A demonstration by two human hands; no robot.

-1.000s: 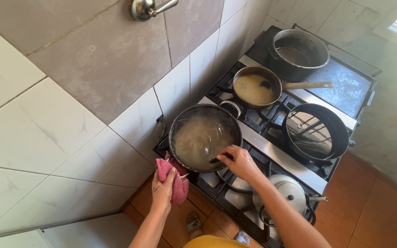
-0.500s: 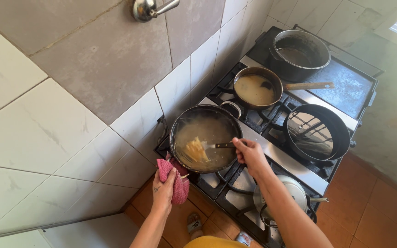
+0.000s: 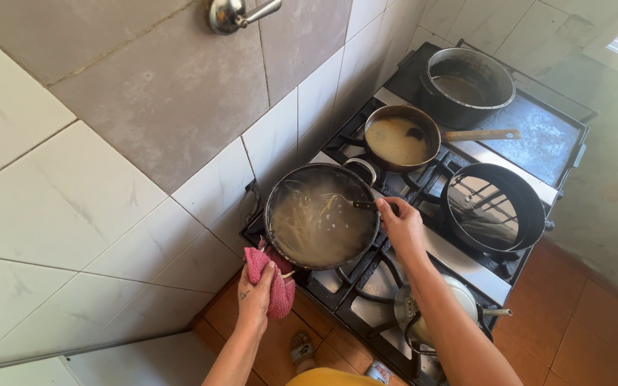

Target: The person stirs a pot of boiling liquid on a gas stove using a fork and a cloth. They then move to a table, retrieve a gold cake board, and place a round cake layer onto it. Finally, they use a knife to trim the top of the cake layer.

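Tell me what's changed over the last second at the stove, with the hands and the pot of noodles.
The right hand swung its utensil from the near rim toward the far side of the pot. The noodles, heaped on it half a second ago, now lie spread in the broth. Unchanged: the left hand grips the pot's near handle through the pink cloth; the other pans haven't moved.

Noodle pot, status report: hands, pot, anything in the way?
Left hand grips pink cloth on pot handle. Right hand holds utensil in noodles. Saucepan close behind.

left hand [image 3: 257, 294] clenched, right hand [image 3: 400, 229] gripping
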